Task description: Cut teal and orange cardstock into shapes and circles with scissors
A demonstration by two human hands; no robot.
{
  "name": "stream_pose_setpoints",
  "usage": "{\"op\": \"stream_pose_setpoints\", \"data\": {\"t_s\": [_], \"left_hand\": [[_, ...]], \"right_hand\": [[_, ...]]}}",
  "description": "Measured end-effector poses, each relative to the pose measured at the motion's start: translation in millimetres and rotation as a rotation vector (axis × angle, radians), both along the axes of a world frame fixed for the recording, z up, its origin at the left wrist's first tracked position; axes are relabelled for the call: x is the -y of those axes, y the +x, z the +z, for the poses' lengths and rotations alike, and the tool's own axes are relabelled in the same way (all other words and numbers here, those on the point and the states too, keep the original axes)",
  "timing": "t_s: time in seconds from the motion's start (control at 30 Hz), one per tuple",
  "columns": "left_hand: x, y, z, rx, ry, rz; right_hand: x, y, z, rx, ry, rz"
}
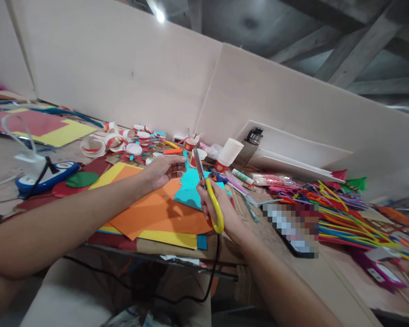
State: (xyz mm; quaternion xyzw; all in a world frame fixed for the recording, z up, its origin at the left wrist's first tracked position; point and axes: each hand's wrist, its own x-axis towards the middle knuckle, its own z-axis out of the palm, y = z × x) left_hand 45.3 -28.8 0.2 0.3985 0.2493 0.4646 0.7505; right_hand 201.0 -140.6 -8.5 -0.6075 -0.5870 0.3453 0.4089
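Note:
My right hand [209, 200] grips a pair of scissors [215, 211] by the yellow handles, blades pointing up and away from me. Left of it, my left hand [167, 170] has its fingers curled at a narrow strip of blue paper [186, 158], which stands up from the fingertips. Beneath both hands lies a light-blue sheet of paper [187, 188] with a cut, uneven edge. It rests on orange paper [157, 213], with yellow paper [177, 240] under that. Between the blades I cannot make out any paper.
Behind my hands stand a stack of paper cups [229, 154] and several cut cup rings [114, 141]. On the right are a phone [293, 231] and a pile of pipe cleaners [341, 222]. A blue power strip [47, 177] sits at left. A black cable [213, 272] hangs over the table's front edge.

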Motion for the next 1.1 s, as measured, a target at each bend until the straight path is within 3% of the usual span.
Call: {"op": "stream_pose_setpoints", "data": {"t_s": [0.17,0.3,0.53,0.77,1.1], "left_hand": [[0.3,2.0,-3.9,0.020,0.005,-0.027],[6.0,4.4,-1.7,0.081,0.018,-0.039],[12.3,5.4,7.6,0.124,-0.065,0.131],[15.5,7.4,7.3,0.171,-0.053,0.128],[18.0,8.5,8.7,0.155,-0.071,0.147]], "right_hand": [[-0.4,-0.5,-0.4,-0.064,0.057,-0.034],[3.2,-0.6,6.9,0.047,0.138,0.031],[4.3,-1.1,6.0,0.214,0.209,0.145],[-1.1,-0.1,-2.9,0.180,0.136,0.140],[2.3,-2.2,4.1,0.159,0.084,0.169]]}}
